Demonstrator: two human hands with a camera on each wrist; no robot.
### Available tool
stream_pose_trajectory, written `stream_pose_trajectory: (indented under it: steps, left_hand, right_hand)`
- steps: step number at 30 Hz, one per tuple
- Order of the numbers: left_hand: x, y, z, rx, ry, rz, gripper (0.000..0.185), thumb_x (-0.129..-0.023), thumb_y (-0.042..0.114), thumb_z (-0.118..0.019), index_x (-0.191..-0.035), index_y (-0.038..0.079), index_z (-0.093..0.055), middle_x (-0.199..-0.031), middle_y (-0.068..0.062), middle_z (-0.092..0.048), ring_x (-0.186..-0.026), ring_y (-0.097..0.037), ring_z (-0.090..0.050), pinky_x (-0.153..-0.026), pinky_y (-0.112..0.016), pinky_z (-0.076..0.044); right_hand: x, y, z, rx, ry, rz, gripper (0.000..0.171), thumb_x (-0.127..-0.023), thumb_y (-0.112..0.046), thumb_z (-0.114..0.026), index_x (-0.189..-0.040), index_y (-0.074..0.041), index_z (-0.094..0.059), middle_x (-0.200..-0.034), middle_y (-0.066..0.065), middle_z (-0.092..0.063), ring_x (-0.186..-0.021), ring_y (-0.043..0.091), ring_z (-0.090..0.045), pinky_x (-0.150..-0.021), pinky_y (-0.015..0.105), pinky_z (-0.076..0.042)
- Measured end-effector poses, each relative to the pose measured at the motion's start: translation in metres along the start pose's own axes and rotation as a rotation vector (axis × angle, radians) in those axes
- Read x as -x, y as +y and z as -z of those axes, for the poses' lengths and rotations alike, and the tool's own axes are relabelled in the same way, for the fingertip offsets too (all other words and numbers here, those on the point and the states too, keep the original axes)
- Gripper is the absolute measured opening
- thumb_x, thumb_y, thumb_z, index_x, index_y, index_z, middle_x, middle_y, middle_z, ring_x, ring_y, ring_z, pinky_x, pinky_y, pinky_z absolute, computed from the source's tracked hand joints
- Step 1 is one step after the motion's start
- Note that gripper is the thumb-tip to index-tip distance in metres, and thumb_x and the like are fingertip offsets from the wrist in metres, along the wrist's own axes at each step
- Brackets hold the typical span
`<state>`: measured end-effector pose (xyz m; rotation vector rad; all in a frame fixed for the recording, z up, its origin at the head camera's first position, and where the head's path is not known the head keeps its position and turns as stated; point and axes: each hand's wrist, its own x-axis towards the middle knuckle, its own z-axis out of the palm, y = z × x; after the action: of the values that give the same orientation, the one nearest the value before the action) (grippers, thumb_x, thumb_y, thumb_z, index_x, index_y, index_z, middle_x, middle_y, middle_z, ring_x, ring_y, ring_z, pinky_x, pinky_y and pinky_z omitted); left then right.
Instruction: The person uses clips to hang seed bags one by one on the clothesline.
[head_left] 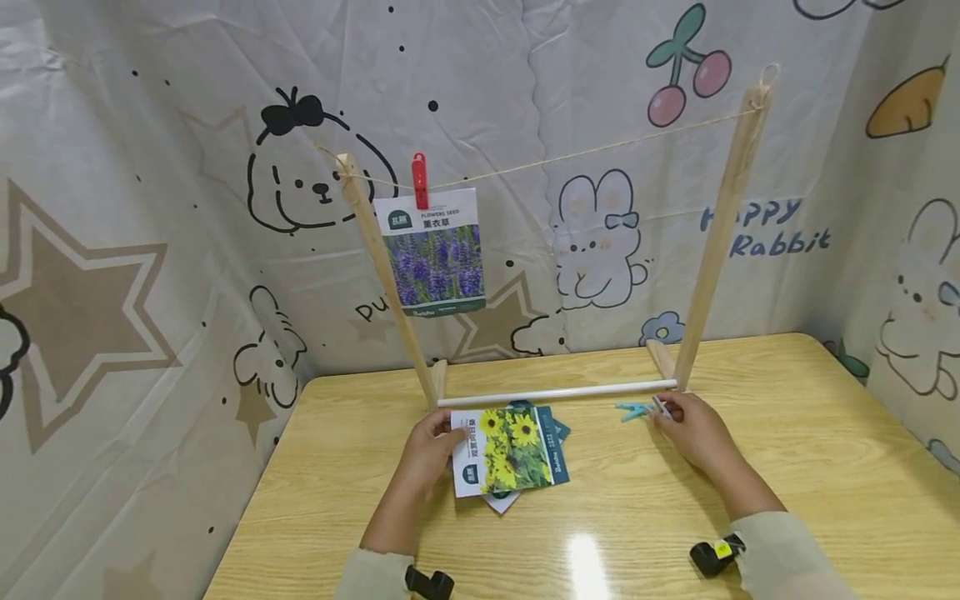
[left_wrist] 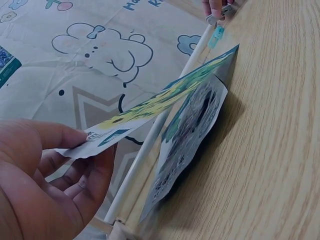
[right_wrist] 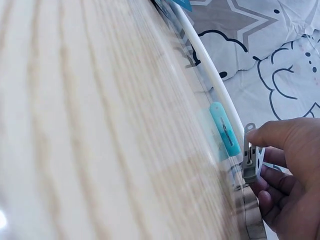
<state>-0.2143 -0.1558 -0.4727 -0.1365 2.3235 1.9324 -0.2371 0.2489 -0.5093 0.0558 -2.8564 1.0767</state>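
Observation:
My left hand point(head_left: 429, 454) pinches the left edge of a sunflower seed packet point(head_left: 517, 450) between thumb and fingers. In the left wrist view the held edge is raised, and the packet slopes over another seed packet point(left_wrist: 187, 135) lying on the table. My right hand point(head_left: 693, 429) pinches a grey clothespin point(right_wrist: 251, 157) near the foot of the right post. Just left of it lies a light blue clothespin point(head_left: 633, 411). A red clothespin point(head_left: 420, 179) clips a lavender seed packet point(head_left: 435, 258) to the string point(head_left: 585, 156).
The string runs between two upright wooden posts, left point(head_left: 386, 275) and right point(head_left: 720, 242). A white rod point(head_left: 558, 393) joins them low down, along the back of the wooden table point(head_left: 337, 500). Behind stands a patterned cloth point(head_left: 480, 83).

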Motion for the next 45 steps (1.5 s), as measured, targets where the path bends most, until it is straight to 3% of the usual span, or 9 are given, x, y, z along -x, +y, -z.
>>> stream_pose_trajectory:
  steps: [5, 8, 12, 16, 22, 27, 35, 45]
  left_hand:
    - [0.001, 0.000, 0.000, 0.016, 0.017, 0.008, 0.037, -0.097, 0.009, -0.058, -0.134, 0.005, -0.059, -0.108, -0.012, -0.062, -0.085, -0.016, -0.062, -0.068, -0.026, -0.052]
    - [0.002, 0.001, -0.001, 0.020, 0.016, -0.005, 0.045, -0.091, 0.002, -0.057, -0.135, 0.003, -0.058, -0.110, -0.014, -0.061, -0.086, -0.017, -0.062, -0.068, -0.026, -0.053]
    - [0.003, 0.003, -0.002, 0.009, 0.002, -0.026, 0.056, -0.081, -0.006, -0.058, -0.137, 0.000, -0.056, -0.112, -0.015, -0.058, -0.088, -0.018, -0.059, -0.068, -0.026, -0.051]
    - [0.004, 0.007, -0.003, -0.020, 0.012, -0.036, 0.059, -0.079, -0.009, -0.060, -0.137, 0.001, -0.056, -0.114, -0.015, -0.058, -0.093, -0.019, -0.057, -0.072, -0.026, -0.050]
    - [0.003, 0.011, -0.005, 0.000, 0.064, -0.064, 0.050, -0.083, -0.009, -0.062, -0.132, 0.000, -0.060, -0.119, -0.016, -0.060, -0.100, -0.020, -0.056, -0.080, -0.022, -0.050]
    - [0.002, 0.012, -0.005, 0.063, 0.106, -0.085, 0.038, -0.087, -0.007, -0.064, -0.124, -0.001, -0.063, -0.114, -0.015, -0.063, -0.096, -0.017, -0.060, -0.077, -0.020, -0.053]
    - [0.003, 0.016, -0.005, 0.115, 0.185, -0.067, 0.026, -0.089, 0.000, -0.069, -0.114, 0.003, -0.067, -0.107, -0.008, -0.067, -0.096, -0.015, -0.061, -0.077, -0.019, -0.053]
    - [0.005, 0.020, -0.006, 0.156, 0.159, -0.105, 0.034, -0.086, -0.009, -0.063, -0.119, 0.001, -0.068, -0.115, -0.012, -0.067, -0.099, -0.015, -0.061, -0.081, -0.018, -0.052]
  right_hand:
    - [-0.001, 0.000, 0.002, -0.021, 0.016, 0.005, 0.045, -0.099, -0.022, -0.063, -0.136, 0.004, -0.057, -0.112, 0.023, -0.062, -0.101, 0.033, -0.061, -0.085, 0.047, -0.051]
    - [-0.001, 0.000, 0.003, -0.031, 0.028, 0.005, 0.045, -0.100, -0.022, -0.063, -0.136, 0.004, -0.057, -0.110, 0.021, -0.063, -0.100, 0.032, -0.062, -0.084, 0.043, -0.050]
    - [0.000, -0.001, 0.004, -0.061, 0.025, 0.005, 0.047, -0.101, -0.025, -0.062, -0.137, 0.004, -0.056, -0.114, 0.022, -0.062, -0.103, 0.034, -0.062, -0.086, 0.046, -0.052]
    - [0.000, -0.003, 0.005, -0.081, 0.028, 0.015, 0.048, -0.102, -0.028, -0.060, -0.138, 0.004, -0.055, -0.116, 0.022, -0.061, -0.106, 0.035, -0.062, -0.089, 0.048, -0.052]
    - [0.001, -0.005, 0.005, -0.083, 0.029, 0.017, 0.048, -0.103, -0.029, -0.059, -0.138, 0.003, -0.056, -0.116, 0.020, -0.063, -0.106, 0.034, -0.062, -0.089, 0.047, -0.053]
    - [0.001, -0.008, 0.005, -0.119, 0.014, 0.012, 0.047, -0.103, -0.026, -0.059, -0.139, 0.004, -0.054, -0.118, 0.022, -0.064, -0.109, 0.038, -0.065, -0.094, 0.051, -0.053]
    - [0.001, -0.010, 0.006, -0.161, 0.011, 0.004, 0.047, -0.101, -0.027, -0.061, -0.137, 0.002, -0.055, -0.119, 0.020, -0.064, -0.107, 0.032, -0.067, -0.083, 0.031, -0.057]
    - [0.002, -0.015, 0.010, -0.176, 0.019, 0.022, 0.053, -0.102, -0.036, -0.060, -0.143, -0.005, -0.053, -0.123, 0.016, -0.063, -0.110, 0.030, -0.065, -0.083, 0.022, -0.052]
